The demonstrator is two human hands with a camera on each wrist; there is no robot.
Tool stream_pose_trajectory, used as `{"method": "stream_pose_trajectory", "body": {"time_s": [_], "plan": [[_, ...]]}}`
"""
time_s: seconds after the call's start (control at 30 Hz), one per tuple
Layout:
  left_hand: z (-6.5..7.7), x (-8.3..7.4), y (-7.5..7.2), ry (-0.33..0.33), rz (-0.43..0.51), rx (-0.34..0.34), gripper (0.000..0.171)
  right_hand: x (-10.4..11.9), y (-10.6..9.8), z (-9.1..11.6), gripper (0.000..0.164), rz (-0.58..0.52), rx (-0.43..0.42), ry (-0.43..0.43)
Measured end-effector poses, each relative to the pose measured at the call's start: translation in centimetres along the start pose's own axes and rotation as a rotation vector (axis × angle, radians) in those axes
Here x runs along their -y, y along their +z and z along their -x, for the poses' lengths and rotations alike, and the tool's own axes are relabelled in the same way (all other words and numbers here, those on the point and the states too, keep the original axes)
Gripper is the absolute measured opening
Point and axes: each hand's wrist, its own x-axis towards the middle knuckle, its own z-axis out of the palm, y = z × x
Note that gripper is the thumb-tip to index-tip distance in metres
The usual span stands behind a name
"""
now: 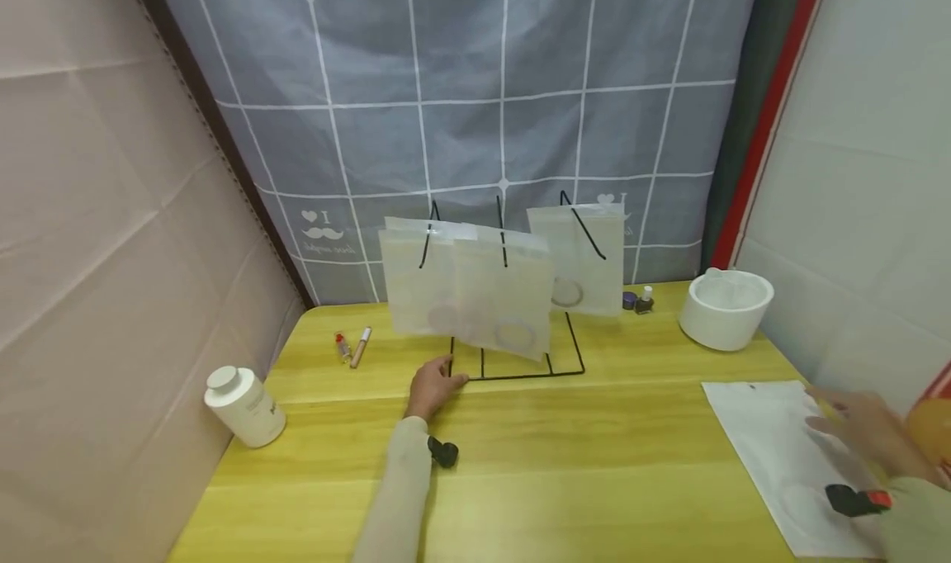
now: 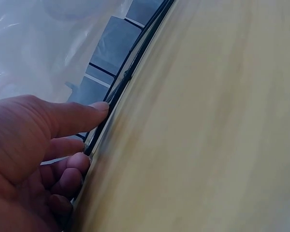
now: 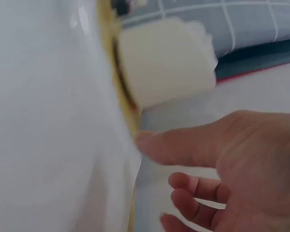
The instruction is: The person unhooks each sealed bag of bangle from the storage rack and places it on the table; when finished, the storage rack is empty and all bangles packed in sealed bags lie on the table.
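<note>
A black wire rack (image 1: 529,376) stands on the table, several frosted white bags (image 1: 498,299) leaning in it. My left hand (image 1: 433,388) is at the rack's front left corner. In the left wrist view, the thumb of the left hand (image 2: 43,145) presses on the rack's wire (image 2: 128,75) and the fingers curl around its other side. Another white bag (image 1: 780,456) lies flat on the right, with a faint ring mark low on it. My right hand (image 1: 865,427) is over its right edge, fingers loosely spread. In the right wrist view, the thumb of the right hand (image 3: 193,145) is by the bag's edge.
A white round container (image 1: 726,315) stands at the back right, near small dark bottles (image 1: 643,300). At left are a white bottle (image 1: 245,406) and two small tubes (image 1: 360,347). Curtains and a pale wall border the yellow wooden table (image 1: 579,464). Something orange (image 1: 932,427) shows at far right.
</note>
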Motion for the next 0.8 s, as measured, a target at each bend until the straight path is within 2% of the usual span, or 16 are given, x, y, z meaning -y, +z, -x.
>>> {"method": "stream_pose_trajectory", "body": {"time_s": [0.13, 0.2, 0.37, 0.5, 0.63, 0.8], "plan": [[0.1, 0.0, -0.2, -0.015, 0.003, -0.011, 0.061, 4.8, 0.3, -2.1, 0.044, -0.104, -0.126, -0.05], [0.1, 0.0, -0.2, -0.021, 0.012, -0.012, 0.061, 7.6, 0.8, -3.5, 0.039, -0.154, -0.193, -0.102], [0.0, 0.1, -0.1, -0.015, 0.027, 0.008, 0.061, 14.6, 1.4, -8.1, 0.037, -0.332, -0.272, -0.251], [0.0, 0.2, -0.3, -0.029, 0.033, -0.018, 0.061, 19.8, 2.1, -12.7, 0.041, -0.476, -0.269, -0.323], [0.0, 0.0, -0.2, -0.028, 0.04, -0.026, 0.06, 23.1, 2.7, -16.1, 0.047, -0.616, -0.279, -0.372], [0.2, -0.1, 0.1, -0.018, 0.043, -0.013, 0.059, 25.1, 3.2, -18.0, 0.049, -0.695, -0.312, -0.387]]}}
